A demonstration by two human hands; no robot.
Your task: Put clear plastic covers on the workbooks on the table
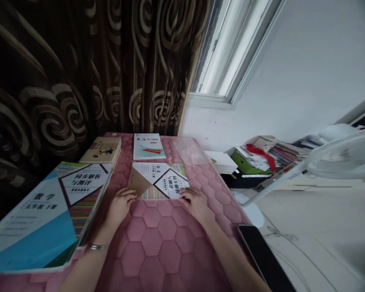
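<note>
Left hand (118,207) and right hand (196,205) rest flat, unpinched, on the near edge of the workbook (162,180), its long axis running between the 2.

A workbook (158,181) lies flat, cover up.

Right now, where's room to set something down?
Widest: pink quilted cover between the forearms, below the workbook under the left hand and right hand. Narrower: right of it, above the black phone. Crowded: far left, maths workbook and tan book.
</note>
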